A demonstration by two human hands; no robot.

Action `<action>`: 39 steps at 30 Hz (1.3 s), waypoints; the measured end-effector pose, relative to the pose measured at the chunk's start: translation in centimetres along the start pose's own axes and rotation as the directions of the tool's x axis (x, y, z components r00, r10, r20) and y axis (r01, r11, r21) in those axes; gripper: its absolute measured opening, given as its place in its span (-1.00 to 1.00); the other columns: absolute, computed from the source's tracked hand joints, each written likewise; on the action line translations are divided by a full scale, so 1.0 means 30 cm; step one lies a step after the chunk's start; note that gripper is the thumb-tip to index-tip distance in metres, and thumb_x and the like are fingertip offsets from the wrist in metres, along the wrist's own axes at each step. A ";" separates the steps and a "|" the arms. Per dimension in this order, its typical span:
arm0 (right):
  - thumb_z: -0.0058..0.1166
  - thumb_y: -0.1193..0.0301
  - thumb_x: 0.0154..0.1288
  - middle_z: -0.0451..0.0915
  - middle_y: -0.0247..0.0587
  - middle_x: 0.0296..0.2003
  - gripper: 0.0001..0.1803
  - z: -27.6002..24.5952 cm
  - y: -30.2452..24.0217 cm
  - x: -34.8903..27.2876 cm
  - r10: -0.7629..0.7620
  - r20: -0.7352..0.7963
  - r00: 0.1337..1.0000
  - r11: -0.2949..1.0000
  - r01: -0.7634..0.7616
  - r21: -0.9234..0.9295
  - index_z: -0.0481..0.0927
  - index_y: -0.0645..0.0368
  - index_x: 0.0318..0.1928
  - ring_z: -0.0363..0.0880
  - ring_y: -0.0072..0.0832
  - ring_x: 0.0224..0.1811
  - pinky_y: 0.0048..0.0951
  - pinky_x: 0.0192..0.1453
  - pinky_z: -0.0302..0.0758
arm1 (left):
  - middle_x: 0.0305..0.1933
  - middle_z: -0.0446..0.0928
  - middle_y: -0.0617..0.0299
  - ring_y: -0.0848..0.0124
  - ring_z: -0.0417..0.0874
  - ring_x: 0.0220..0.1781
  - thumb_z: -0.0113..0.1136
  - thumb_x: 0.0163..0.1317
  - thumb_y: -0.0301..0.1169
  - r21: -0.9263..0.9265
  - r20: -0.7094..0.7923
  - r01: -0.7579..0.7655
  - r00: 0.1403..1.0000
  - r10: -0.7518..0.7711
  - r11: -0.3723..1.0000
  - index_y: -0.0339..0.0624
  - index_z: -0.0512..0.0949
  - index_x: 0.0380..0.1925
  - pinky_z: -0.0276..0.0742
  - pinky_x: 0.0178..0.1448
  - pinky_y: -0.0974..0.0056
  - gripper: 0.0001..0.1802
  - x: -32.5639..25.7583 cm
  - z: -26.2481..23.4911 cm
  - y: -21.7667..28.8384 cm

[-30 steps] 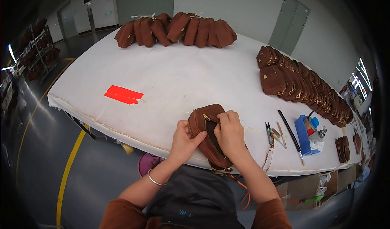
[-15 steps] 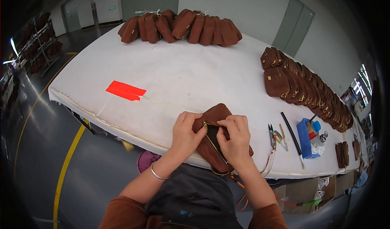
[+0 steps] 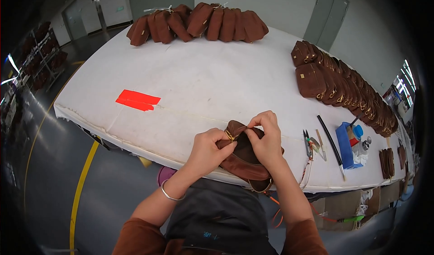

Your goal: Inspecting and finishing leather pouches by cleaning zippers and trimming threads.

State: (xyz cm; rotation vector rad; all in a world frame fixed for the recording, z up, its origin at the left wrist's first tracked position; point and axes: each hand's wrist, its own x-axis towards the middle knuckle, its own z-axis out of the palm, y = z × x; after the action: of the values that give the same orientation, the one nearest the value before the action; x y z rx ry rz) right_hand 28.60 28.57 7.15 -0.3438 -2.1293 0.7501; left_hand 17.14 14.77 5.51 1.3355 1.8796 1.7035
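A brown zippered pouch (image 3: 246, 164) lies at the table's near edge, its mouth spread wide and the dark lining showing. My left hand (image 3: 209, 151) pinches its left rim beside the brass zipper pull. With thumb and forefinger closed, my right hand (image 3: 266, 139) grips the upper edge of the opening. Both hands touch the pouch, and the fingers partly cover its far end. To the right of it lie thread snips (image 3: 308, 143) with a cord attached.
Rows of brown pouches stand at the back (image 3: 201, 24) and right (image 3: 346, 90) of the white table (image 3: 181, 83). Red tape (image 3: 138, 100) marks the left side. A long black brush (image 3: 331, 144) and a blue bin (image 3: 346, 146) with small jars sit at right.
The pouch's mouth has gone from a narrow slit to wide apart. My right hand has moved up and slightly right, drawing the edge with it. The whole view has shifted a little.
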 end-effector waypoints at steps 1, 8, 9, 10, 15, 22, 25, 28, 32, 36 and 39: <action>0.18 0.68 -0.02 0.44 -0.24 -0.30 -0.76 -0.007 -0.016 -0.005 -0.130 0.004 0.992 0.969 0.128 -0.211 0.52 0.14 -0.33 0.42 -0.25 -0.16 -0.29 -0.06 0.31 | -0.60 0.42 0.27 0.60 0.34 -0.54 0.39 0.04 -0.51 0.030 -0.037 -0.013 0.999 0.014 0.999 -0.36 0.51 -0.56 0.27 -0.47 0.39 -0.79 0.000 0.002 -0.003; 0.20 0.68 0.00 0.46 -0.23 -0.31 -0.78 -0.033 -0.138 -0.078 -0.131 0.051 0.990 0.913 0.141 -0.382 0.56 0.16 -0.32 0.42 -0.24 -0.19 -0.28 -0.10 0.32 | -0.57 0.44 0.16 0.43 0.43 -0.59 0.36 -0.01 -0.57 0.149 -0.155 -0.087 0.982 0.111 0.985 -0.35 0.50 -0.55 0.32 -0.48 0.33 -0.83 -0.008 0.036 -0.013; 0.20 0.68 0.03 0.50 -0.20 -0.31 -0.80 -0.020 -0.149 -0.101 -0.104 0.003 0.995 0.954 0.101 -0.283 0.58 0.18 -0.31 0.46 -0.22 -0.20 -0.28 -0.11 0.37 | -0.57 0.44 0.16 0.43 0.43 -0.59 0.36 -0.01 -0.57 0.154 -0.154 -0.078 0.983 0.102 0.985 -0.35 0.50 -0.55 0.32 -0.48 0.33 -0.83 -0.009 0.039 -0.021; 0.19 0.67 0.05 0.53 -0.18 -0.32 -0.82 -0.021 -0.168 -0.124 -0.074 -0.047 0.996 0.979 0.064 -0.192 0.59 0.21 -0.30 0.49 -0.21 -0.21 -0.29 -0.13 0.43 | -0.55 0.46 0.15 0.39 0.45 -0.59 0.36 -0.02 -0.58 0.187 -0.163 -0.125 0.974 0.157 0.974 -0.34 0.50 -0.55 0.35 -0.48 0.32 -0.83 -0.008 0.044 -0.017; 0.17 0.60 0.25 0.61 -0.10 -0.39 -0.88 0.016 -0.155 -0.181 0.244 -0.014 0.970 0.968 -0.242 0.060 0.63 0.30 -0.19 0.60 -0.42 -0.52 -0.48 -0.44 0.49 | -0.50 0.47 0.09 0.15 0.54 -0.53 0.32 -0.05 -0.62 0.235 -0.146 -0.153 0.971 0.191 0.960 -0.29 0.51 -0.52 0.43 -0.47 0.19 -0.86 -0.021 0.057 0.002; 0.15 0.55 0.30 0.66 -0.25 -0.42 -0.89 0.013 -0.141 -0.166 0.490 0.122 0.863 0.804 -0.501 0.320 0.63 0.34 -0.19 0.54 -0.69 -0.58 -0.63 -0.51 0.47 | -0.51 0.44 0.15 0.33 0.52 -0.59 0.32 -0.06 -0.66 0.276 -0.141 -0.216 0.955 0.262 0.936 -0.30 0.49 -0.53 0.39 -0.52 0.32 -0.83 -0.020 0.065 -0.002; 0.14 0.56 0.32 0.67 -0.26 -0.42 -0.89 0.009 -0.136 -0.163 0.529 0.175 0.831 0.745 -0.553 0.373 0.63 0.36 -0.20 0.52 -0.70 -0.56 -0.64 -0.50 0.46 | -0.50 0.44 0.15 0.33 0.52 -0.60 0.32 -0.06 -0.66 0.280 -0.130 -0.232 0.952 0.276 0.932 -0.30 0.49 -0.51 0.40 -0.52 0.31 -0.83 -0.025 0.066 -0.011; 0.12 0.55 0.34 0.66 -0.29 -0.43 -0.89 0.004 -0.127 -0.165 0.568 0.224 0.792 0.663 -0.602 0.445 0.63 0.36 -0.22 0.49 -0.73 -0.57 -0.67 -0.51 0.44 | -0.48 0.43 0.12 0.22 0.52 -0.53 0.30 -0.08 -0.67 0.270 -0.110 -0.229 0.958 0.266 0.935 -0.28 0.50 -0.49 0.42 -0.48 0.24 -0.83 -0.034 0.067 -0.006; 0.10 0.53 0.36 0.64 -0.31 -0.45 -0.89 -0.002 -0.117 -0.165 0.588 0.279 0.760 0.581 -0.636 0.507 0.63 0.35 -0.24 0.45 -0.76 -0.59 -0.70 -0.53 0.41 | -0.44 0.42 0.08 0.10 0.52 -0.44 0.28 -0.10 -0.69 0.274 -0.084 -0.226 0.963 0.258 0.935 -0.27 0.51 -0.46 0.45 -0.42 0.16 -0.81 -0.044 0.067 -0.008; 0.10 0.52 0.36 0.64 -0.31 -0.46 -0.88 -0.008 -0.109 -0.165 0.590 0.312 0.745 0.547 -0.653 0.524 0.63 0.34 -0.25 0.44 -0.77 -0.60 -0.71 -0.55 0.38 | -0.45 0.44 0.12 0.25 0.53 -0.54 0.32 -0.08 -0.69 0.318 -0.079 -0.280 0.944 0.320 0.906 -0.31 0.52 -0.46 0.42 -0.49 0.29 -0.82 -0.042 0.068 -0.012; 0.10 0.51 0.36 0.63 -0.31 -0.48 -0.88 -0.010 -0.102 -0.169 0.592 0.317 0.741 0.515 -0.650 0.558 0.63 0.35 -0.26 0.44 -0.76 -0.62 -0.71 -0.57 0.37 | -0.43 0.45 0.10 0.20 0.55 -0.47 0.31 -0.11 -0.71 0.368 -0.054 -0.329 0.926 0.373 0.870 -0.31 0.55 -0.41 0.45 -0.45 0.25 -0.78 -0.041 0.070 -0.013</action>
State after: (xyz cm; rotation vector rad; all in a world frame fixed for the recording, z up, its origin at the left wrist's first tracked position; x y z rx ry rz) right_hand 32.01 23.86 6.03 -0.7244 -1.6345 1.8955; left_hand 19.13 15.23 4.15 1.8492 2.2015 1.6943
